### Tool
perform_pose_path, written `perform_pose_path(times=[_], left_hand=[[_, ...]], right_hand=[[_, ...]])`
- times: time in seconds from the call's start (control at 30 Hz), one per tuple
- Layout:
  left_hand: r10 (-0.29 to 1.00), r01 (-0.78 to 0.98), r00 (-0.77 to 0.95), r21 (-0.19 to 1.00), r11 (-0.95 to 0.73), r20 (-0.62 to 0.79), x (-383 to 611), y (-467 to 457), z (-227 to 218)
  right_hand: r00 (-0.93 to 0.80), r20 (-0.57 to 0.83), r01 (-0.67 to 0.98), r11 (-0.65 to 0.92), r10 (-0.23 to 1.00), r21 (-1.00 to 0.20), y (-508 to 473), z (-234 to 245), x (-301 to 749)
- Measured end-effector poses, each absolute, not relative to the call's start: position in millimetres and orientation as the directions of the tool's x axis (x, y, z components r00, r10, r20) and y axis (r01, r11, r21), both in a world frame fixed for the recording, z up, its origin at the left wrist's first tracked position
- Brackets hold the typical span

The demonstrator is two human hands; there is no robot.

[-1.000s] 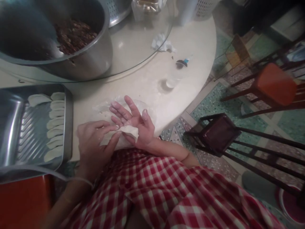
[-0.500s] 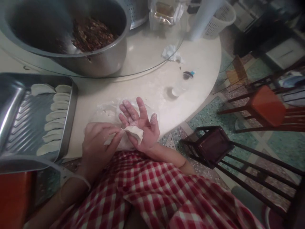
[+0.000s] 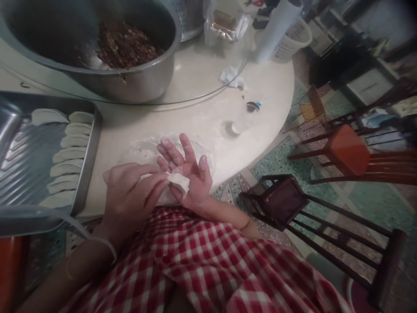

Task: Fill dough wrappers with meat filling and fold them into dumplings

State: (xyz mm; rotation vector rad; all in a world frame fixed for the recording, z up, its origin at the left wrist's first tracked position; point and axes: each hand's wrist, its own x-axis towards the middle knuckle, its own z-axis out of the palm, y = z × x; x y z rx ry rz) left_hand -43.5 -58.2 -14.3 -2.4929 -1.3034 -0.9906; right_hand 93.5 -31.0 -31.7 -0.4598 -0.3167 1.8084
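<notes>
My left hand (image 3: 132, 198) pinches the edge of a folded dumpling (image 3: 178, 182) between thumb and fingertips. The dumpling's pale wrapper is bent into a half-moon, and part of it is hidden by the left fingers. Just under it my right hand (image 3: 192, 174) lies palm up with fingers spread and dusted with flour, the dumpling over the heel of its palm. Beneath both hands, a floury clear plastic sheet (image 3: 143, 150) covers the table edge. A metal tray (image 3: 29, 165) on the left holds a column of finished-looking dumplings (image 3: 70, 154).
A big metal pot (image 3: 146, 82) of dark chopped filling (image 3: 127, 45) stands on a glass turntable (image 3: 195, 78). Crumpled tissue (image 3: 233, 78), a small clear cup (image 3: 241, 124) and a white basket (image 3: 295, 41) are rightward. Chairs (image 3: 283, 200) stand beyond the table's curved edge.
The view has shifted slightly, so most things sit a little further left. My left hand still pinches the dumpling over my open right palm.
</notes>
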Motion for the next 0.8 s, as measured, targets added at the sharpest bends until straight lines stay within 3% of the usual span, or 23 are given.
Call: perform_pose_path(times=[0.3,0.8], left_hand=[[0.676,0.801,0.348,0.168,-0.575,0.65,-38.5,-62.1,-12.2],[0.679,0.781,0.423,0.139,-0.609,0.6,-40.0,-60.1,-11.5]], right_hand=[[-0.249,-0.168,-0.844,-0.299,0.954,-0.445,-29.2,-29.0,91.1],[-0.32,-0.21,-0.821,-0.381,0.924,-0.425,-25.2,-28.6,92.2]])
